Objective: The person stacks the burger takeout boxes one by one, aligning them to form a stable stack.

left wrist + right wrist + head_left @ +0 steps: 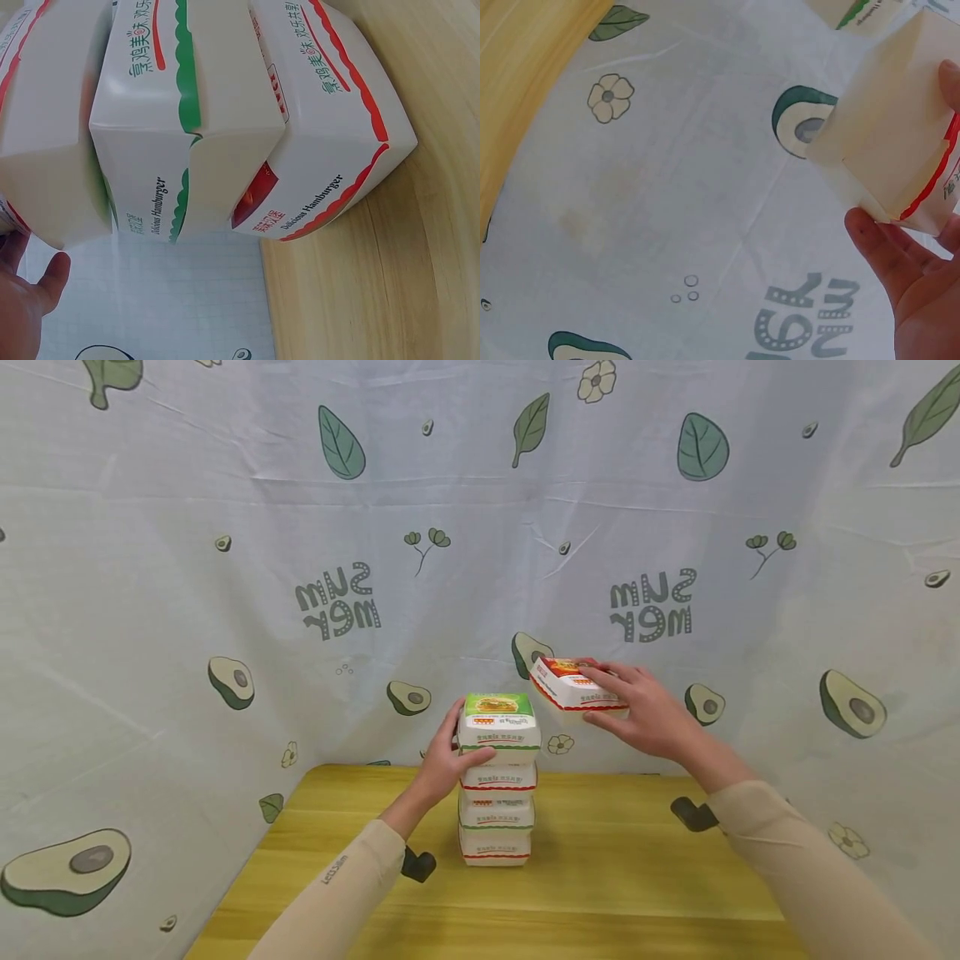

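Several white cardboard hamburger boxes stand stacked on the wooden table, red-trimmed and green-trimmed ones alternating. At the top is a green-topped hamburger box (501, 735). My left hand (442, 766) grips its left side, thumb across the front and fingers toward the back. In the left wrist view, a green-trimmed box (154, 97) and the bottom red-trimmed box (322, 112) fill the upper part. To the right of the stack, my right hand (637, 706) holds a red-topped hamburger box (566, 693) in the air, tilted, apart from the stack. The right wrist view shows its pale underside.
The yellowish wooden table (615, 852) extends on both sides of the stack. Behind it hangs a pale curtain (480, 585) printed with avocados and leaves, which also closes in the left and right sides.
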Motion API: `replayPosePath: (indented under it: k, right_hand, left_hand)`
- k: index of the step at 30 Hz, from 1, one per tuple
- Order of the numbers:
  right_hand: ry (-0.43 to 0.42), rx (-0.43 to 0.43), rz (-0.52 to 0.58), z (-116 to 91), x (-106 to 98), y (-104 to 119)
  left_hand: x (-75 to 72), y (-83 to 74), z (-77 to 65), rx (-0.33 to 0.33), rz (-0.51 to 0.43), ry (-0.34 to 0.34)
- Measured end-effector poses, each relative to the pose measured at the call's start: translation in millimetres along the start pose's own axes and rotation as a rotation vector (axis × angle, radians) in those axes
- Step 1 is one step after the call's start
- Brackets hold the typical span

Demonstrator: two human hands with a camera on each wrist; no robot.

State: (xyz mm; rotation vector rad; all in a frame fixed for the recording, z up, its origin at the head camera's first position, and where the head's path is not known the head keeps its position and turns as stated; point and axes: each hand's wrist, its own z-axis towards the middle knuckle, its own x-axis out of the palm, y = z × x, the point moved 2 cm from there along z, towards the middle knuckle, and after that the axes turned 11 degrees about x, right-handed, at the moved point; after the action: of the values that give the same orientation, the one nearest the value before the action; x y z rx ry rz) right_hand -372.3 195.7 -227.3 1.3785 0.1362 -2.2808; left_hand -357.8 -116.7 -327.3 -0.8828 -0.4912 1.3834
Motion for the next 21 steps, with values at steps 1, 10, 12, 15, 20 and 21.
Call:
replayPosePath:
  k: [1, 10, 12, 15, 20, 21]
  right_hand:
    - [0.002, 0.001, 0.000, 0.7, -0.7, 1.2]
    - [-0.002, -0.016, 0.002, 6.5, -6.6, 10.3]
    - [-0.001, -0.016, -0.007, 6.5, -6.4, 11.6]
    - [0.000, -0.022, -0.016, 6.9, -6.1, 13.8]
    - [0.001, -0.048, -0.026, 8.1, -6.0, 19.1]
    - [0.004, -0.053, -0.026, 8.1, -5.9, 20.2]
  left_hand:
    - [0.4, 1.4, -0.1, 0.002, 0.007, -0.007]
    - [2.2, 25.4, 2.9, 0.011, 0.025, -0.042]
    - [2.3, 25.7, 2.8, 0.009, 0.027, -0.040]
    - [2.5, 25.0, 2.5, 0.009, 0.023, -0.036]
    - [2.7, 22.8, 2.5, 0.018, 0.018, -0.033]
    - [2.7, 22.5, 2.5, 0.020, 0.020, -0.033]
